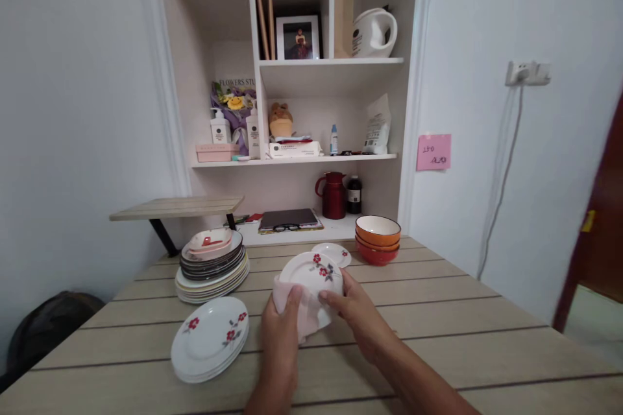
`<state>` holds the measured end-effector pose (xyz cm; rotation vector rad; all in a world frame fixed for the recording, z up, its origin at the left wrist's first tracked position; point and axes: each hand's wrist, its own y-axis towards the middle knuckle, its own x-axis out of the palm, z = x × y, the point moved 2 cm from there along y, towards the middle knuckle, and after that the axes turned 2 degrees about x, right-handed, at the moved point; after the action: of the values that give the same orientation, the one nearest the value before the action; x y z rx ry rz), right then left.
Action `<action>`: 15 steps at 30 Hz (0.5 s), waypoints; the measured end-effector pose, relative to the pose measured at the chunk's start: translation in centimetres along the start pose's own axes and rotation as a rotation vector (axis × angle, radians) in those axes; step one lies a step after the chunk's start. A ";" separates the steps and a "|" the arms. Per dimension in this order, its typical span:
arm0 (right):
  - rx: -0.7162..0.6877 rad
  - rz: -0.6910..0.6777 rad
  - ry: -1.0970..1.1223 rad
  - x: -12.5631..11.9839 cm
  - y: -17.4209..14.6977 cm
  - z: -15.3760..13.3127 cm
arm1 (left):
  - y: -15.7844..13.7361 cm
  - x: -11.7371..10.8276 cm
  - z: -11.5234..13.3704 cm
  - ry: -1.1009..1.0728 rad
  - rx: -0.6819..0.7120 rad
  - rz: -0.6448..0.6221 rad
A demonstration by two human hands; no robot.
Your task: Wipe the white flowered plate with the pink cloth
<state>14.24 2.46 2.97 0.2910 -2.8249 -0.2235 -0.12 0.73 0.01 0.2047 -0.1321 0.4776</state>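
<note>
A white plate with red flowers is held tilted above the table between my two hands. My right hand grips its right edge, thumb on the face. A pale pink cloth is wrapped over the plate's lower left edge, pinched there by my left hand. Just behind lies another flowered plate, partly hidden by the held one. To the left of my hands sits a stack of flowered white plates.
At the back left stands a taller stack of mixed plates, topped by small pink-rimmed dishes. Orange and red bowls are stacked at the right. Behind the slatted table are a closed laptop and a red jug.
</note>
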 end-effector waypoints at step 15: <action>-0.292 0.082 -0.433 -1.9 1.1 0.6 | -0.5 0.1 1.8 0.141 0.164 0.020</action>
<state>15.65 4.04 2.12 0.0656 -3.1550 -0.7545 0.03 -0.10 1.71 0.3300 0.0431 0.5220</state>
